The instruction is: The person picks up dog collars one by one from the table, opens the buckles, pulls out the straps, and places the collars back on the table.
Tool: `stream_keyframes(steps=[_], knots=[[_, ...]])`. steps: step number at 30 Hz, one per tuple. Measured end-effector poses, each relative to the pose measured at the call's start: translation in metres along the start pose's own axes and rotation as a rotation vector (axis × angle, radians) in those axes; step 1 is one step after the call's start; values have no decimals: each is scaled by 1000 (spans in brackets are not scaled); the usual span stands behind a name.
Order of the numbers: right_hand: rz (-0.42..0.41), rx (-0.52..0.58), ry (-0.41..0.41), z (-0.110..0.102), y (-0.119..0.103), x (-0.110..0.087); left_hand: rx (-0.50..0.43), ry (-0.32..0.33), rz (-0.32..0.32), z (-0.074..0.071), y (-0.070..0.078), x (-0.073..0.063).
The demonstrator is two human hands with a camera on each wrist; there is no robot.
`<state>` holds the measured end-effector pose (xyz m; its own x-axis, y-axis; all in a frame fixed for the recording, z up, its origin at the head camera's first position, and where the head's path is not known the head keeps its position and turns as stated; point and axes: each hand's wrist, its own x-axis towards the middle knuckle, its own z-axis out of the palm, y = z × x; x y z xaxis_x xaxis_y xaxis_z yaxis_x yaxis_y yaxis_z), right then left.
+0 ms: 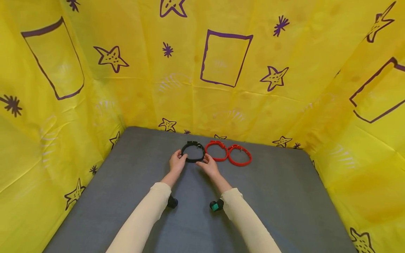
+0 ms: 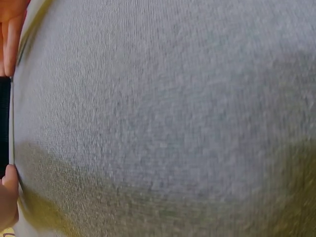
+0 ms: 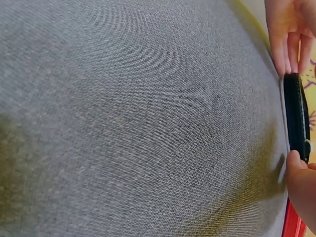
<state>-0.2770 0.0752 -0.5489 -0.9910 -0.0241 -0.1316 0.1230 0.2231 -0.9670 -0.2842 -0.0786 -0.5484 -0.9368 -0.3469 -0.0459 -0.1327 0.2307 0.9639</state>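
Observation:
A black buckled collar (image 1: 191,161), closed into a ring, stands on the grey table between both hands. The left hand (image 1: 178,162) pinches its left side, thumb on the inner edge and fingers outside. On the opposite side, the right hand (image 1: 210,166) holds the ring between thumb and fingers. In the right wrist view the black strap (image 3: 295,113) spans from the left hand's fingertips at the top to the right thumb below. Two red collars (image 1: 241,164), also buckled into rings, lie side by side just right of the black one.
The grey table (image 1: 284,196) reaches back to a yellow cloth wall (image 1: 139,102) printed with purple stars and frames. Similar cloth hangs at both sides. Small black devices (image 1: 172,202) are strapped under the cream sleeves (image 1: 142,214).

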Motion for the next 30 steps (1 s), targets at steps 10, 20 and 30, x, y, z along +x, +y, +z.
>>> stream_keyframes(steps=[10,20,30], knots=[[-16,69,-16,-11,4,-12,-64,76,114,-7,-20,-9],[-33,74,-111,-27,-7,-46,44,49,101,-14,-15,-38],[-55,141,-139,-37,-10,-78,11,26,81,-13,-24,-62]])
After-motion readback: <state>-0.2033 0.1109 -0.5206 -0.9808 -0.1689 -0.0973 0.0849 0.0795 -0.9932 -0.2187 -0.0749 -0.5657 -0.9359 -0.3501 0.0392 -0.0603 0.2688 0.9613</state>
